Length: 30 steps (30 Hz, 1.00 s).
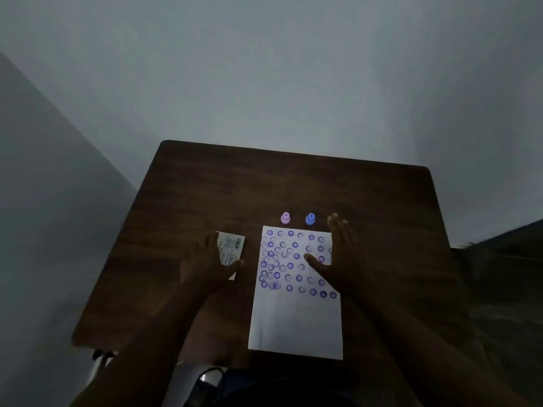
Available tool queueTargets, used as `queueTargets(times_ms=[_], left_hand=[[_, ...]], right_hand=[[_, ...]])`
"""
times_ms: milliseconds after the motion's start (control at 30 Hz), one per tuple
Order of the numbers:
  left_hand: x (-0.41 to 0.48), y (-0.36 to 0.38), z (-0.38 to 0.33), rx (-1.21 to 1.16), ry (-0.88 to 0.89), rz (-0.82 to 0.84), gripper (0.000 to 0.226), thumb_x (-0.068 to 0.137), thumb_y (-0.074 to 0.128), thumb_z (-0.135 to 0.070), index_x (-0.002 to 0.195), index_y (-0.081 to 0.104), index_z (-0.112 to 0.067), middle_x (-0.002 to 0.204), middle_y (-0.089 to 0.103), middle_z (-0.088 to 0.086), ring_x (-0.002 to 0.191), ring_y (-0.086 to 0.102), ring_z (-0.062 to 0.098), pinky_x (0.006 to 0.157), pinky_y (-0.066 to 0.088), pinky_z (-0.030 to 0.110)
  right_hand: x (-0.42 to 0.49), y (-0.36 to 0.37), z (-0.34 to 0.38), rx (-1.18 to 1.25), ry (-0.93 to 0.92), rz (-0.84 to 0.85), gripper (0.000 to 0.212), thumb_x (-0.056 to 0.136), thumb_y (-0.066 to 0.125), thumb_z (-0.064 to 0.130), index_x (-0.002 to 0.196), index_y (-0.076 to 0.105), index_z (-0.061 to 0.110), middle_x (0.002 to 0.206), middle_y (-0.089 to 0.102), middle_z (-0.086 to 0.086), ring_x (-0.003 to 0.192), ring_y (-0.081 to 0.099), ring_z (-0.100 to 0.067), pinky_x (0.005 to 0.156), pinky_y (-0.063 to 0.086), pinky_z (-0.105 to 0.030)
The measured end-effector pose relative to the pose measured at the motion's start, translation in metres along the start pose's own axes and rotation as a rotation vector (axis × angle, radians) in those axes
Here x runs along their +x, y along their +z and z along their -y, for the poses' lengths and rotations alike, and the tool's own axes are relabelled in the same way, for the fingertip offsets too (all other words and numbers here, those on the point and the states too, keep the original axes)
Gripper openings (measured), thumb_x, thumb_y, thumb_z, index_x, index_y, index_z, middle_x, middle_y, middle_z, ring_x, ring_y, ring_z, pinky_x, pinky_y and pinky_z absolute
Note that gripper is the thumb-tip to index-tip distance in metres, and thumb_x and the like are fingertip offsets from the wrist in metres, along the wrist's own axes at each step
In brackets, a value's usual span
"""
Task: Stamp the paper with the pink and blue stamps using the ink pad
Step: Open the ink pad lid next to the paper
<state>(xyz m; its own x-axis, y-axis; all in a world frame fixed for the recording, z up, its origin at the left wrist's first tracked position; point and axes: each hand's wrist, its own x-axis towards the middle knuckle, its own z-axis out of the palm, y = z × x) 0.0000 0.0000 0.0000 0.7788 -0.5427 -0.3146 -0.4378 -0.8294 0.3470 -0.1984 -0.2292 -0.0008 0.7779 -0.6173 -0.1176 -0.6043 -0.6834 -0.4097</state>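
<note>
The upper half of my paper (296, 318) is already crowded with purple smiley prints, row on row, while the lower half toward the near edge of the desk (205, 186) is bare, so I judge the stamping well advanced, though I can't say whether more is wanted. Both stamps stand upright just beyond the paper's far edge, neither in my grip: the pink stamp (285, 218) near the middle of that edge, the blue stamp (310, 219) just to its right. My right hand (342, 259) lies flat and spread over the paper's right edge, palm down, holding nothing; its fingertips (335, 220) reach past the paper's far right corner, near the blue stamp but apart from it. My left hand (210, 264) rests left of the paper, fingers curled around the ink pad (230, 249), a small labelled box; whether it is open I cannot tell in this dim light.
</note>
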Motion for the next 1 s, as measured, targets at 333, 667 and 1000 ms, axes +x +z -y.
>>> queueTargets(times_ms=[333,667,1000], left_hand=[[0.035,0.056,0.015,-0.035,-0.110,-0.117,0.116,0.054,0.076,-0.076,0.145,0.034,-0.018,0.145,0.045,0.009,0.132,0.046,0.031,0.094,0.051,0.052],[0.045,0.095,0.042,-0.067,0.041,-0.377,0.099,0.053,0.076,-0.073,0.134,0.042,-0.028,0.134,0.043,0.002,0.121,0.049,0.027,0.078,0.053,0.047],[0.057,0.103,0.060,0.009,0.080,-0.496,0.102,0.042,0.051,-0.100,0.121,0.045,-0.037,0.124,0.047,-0.004,0.104,0.059,0.023,0.072,0.057,0.047]], right_hand=[[0.011,0.052,-0.034,0.053,-0.042,-0.055,0.095,0.077,0.056,0.072,0.152,0.021,0.026,0.164,0.018,0.005,0.149,0.012,-0.009,0.119,0.028,-0.043],[0.022,0.071,-0.046,0.026,-0.222,-0.209,0.092,0.074,0.057,0.069,0.149,0.036,0.019,0.161,0.026,0.006,0.149,0.022,-0.011,0.114,0.024,-0.029],[0.021,0.087,-0.054,-0.023,-0.318,-0.290,0.089,0.071,0.056,0.072,0.146,0.039,0.028,0.153,0.029,0.020,0.138,0.025,0.005,0.106,0.016,-0.007]])
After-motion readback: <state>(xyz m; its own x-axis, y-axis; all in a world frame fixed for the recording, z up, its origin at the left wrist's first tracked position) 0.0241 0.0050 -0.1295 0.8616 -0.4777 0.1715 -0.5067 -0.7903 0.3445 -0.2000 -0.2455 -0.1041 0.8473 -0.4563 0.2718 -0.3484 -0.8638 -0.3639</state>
